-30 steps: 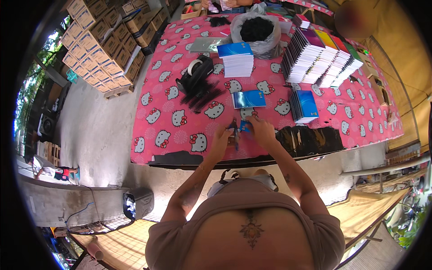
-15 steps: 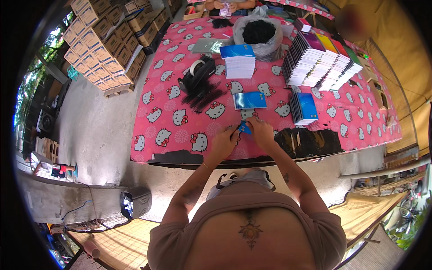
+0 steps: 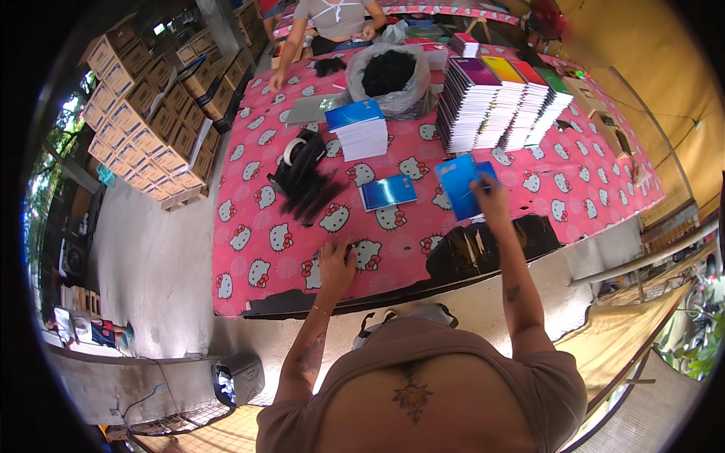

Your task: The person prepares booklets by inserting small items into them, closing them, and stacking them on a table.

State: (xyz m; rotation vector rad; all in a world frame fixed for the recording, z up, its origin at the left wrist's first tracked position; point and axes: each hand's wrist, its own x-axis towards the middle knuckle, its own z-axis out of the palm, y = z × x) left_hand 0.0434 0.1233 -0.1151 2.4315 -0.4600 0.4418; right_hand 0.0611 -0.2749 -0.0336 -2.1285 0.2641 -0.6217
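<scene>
My right hand [image 3: 492, 198] is shut on a blue-covered notebook [image 3: 456, 186]. It holds the notebook tilted over the small stack of blue notebooks [image 3: 485, 171] at the right, which is mostly hidden. My left hand [image 3: 336, 264] rests at the table's near side, fingers curled, with a small dark thing by the thumb that I cannot make out. Ahead of it lies another blue notebook [image 3: 389, 193], flat on the pink cloth. Loose black binding coils [image 3: 313, 198] lie to its left, beside a black tape dispenser [image 3: 297, 157].
A tall stack of blue-topped sheets [image 3: 361, 134] stands mid-table. Behind it is a plastic bag of black coils [image 3: 389, 75]. Tall rows of colourful spiral notebooks [image 3: 472, 102] rise at the back right. Torn cloth shows a black patch [image 3: 479, 249]. A person [image 3: 332, 23] works across the table.
My hands have parted. The right one has carried a blue notebook right to the small stack; the left has drawn back to the left. The view has shifted, showing more of the person opposite.
</scene>
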